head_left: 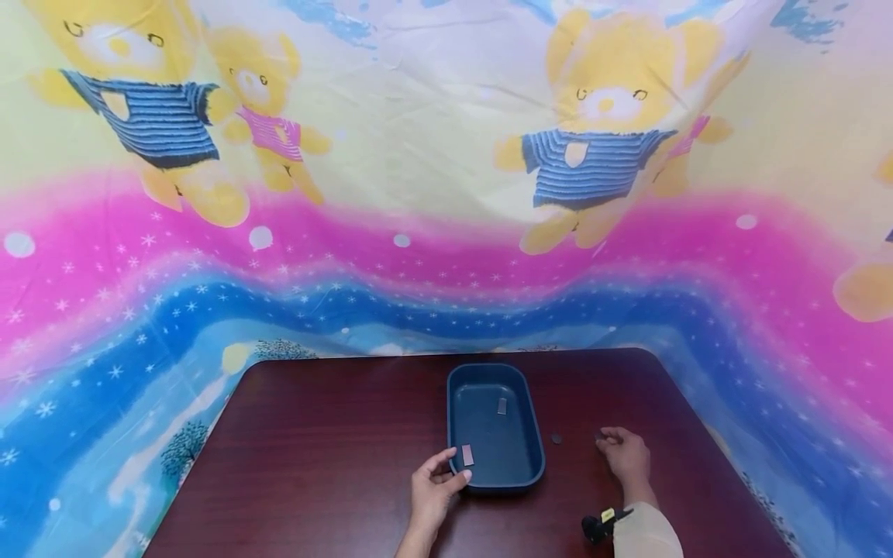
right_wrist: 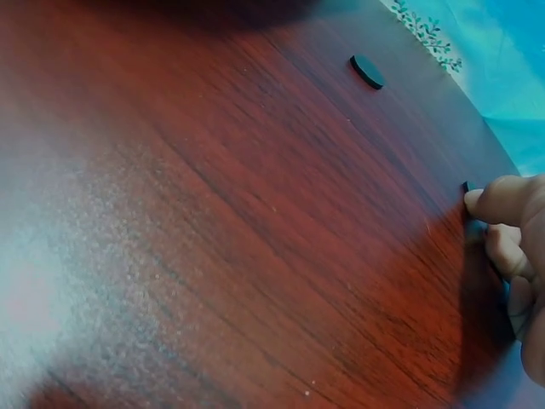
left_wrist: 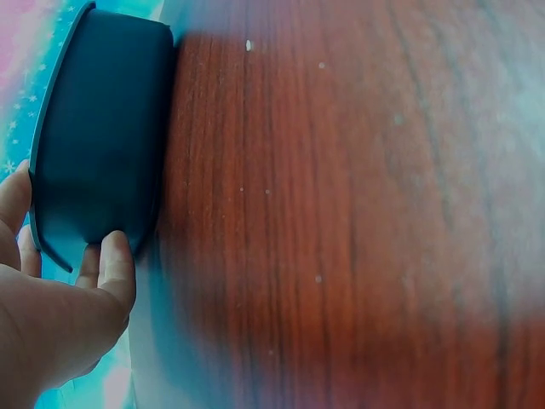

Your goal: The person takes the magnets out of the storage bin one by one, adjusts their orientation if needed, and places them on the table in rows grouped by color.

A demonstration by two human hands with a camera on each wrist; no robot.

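Observation:
A dark blue-grey rectangular tray [head_left: 497, 473] with rounded corners stands on the table. My left hand [head_left: 434, 490] grips its near left corner, the thumb at the rim and fingers along the outer side; in the left wrist view, fingertips [left_wrist: 117, 247] press on the tray wall [left_wrist: 102, 128]. Inside the tray lie a pinkish rectangular piece [head_left: 467, 455] and a small grey rectangular piece [head_left: 502, 406]. To the right, my right hand [head_left: 625, 457] pinches a small dark flat piece [right_wrist: 466, 187], mostly hidden by the fingertips, low at the tabletop. A dark round disc [head_left: 556, 439] lies between tray and right hand.
The dark red wood-grain table [head_left: 335, 434] has rounded far corners. Behind it hangs a cloth [head_left: 418, 155] printed with bears. A black strap device with a yellow label [head_left: 601, 527] sits on the right wrist, by a pale sleeve [head_left: 649, 533].

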